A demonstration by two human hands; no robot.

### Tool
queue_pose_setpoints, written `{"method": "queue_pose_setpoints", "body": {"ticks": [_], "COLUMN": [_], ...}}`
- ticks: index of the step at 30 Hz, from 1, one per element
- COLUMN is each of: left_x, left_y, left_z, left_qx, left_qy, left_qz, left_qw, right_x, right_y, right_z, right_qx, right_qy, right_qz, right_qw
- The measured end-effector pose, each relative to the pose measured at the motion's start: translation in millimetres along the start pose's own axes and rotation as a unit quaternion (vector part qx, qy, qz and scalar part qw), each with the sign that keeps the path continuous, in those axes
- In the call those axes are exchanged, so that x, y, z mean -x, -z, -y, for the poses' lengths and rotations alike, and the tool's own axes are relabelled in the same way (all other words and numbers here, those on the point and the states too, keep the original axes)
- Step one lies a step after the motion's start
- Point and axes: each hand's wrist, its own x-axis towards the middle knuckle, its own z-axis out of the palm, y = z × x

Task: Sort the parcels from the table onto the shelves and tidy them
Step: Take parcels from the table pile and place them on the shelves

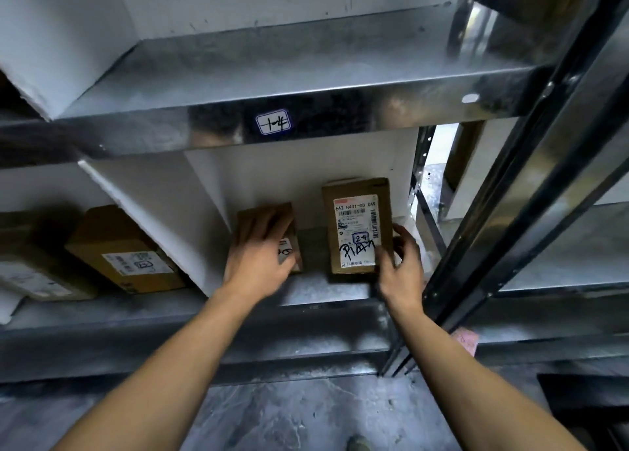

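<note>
Two brown cardboard parcels stand in the lower metal shelf (326, 290) bay. The smaller parcel (269, 214) is on the left, and my left hand (258, 249) lies over its front with fingers curled round it. The taller parcel (355, 212) stands upright to the right, its white label marked "24" facing me. My right hand (401, 263) grips its lower right corner, thumb on the front, fingers round the side. A gap separates the two parcels.
A white divider panel (160, 219) walls off the bay on the left; beyond it lie two more labelled boxes (122, 249). The upper shelf (289, 76) carries a handwritten tag (273, 122). A black metal upright (531, 185) stands close on the right. Grey floor below.
</note>
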Motion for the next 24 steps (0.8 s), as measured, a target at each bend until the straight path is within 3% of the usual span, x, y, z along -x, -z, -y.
{"method": "queue_pose_setpoints", "body": {"ticks": [12, 24], "left_x": [4.0, 2.4], "left_y": [-4.5, -1.0], "left_z": [10.2, 12.8], "left_qx": [-0.009, -0.022], "left_qy": [-0.005, -0.008], "left_qz": [0.022, 0.035], "left_qw": [1.0, 0.999], "right_x": [11.2, 0.8], "right_y": [2.9, -10.6], "right_z": [-24.4, -12.7], "right_qx": [0.03, -0.039], "right_qy": [-0.03, -0.004], "right_qz": [0.1, 0.091], "right_qw": [0.994, 0.995]}}
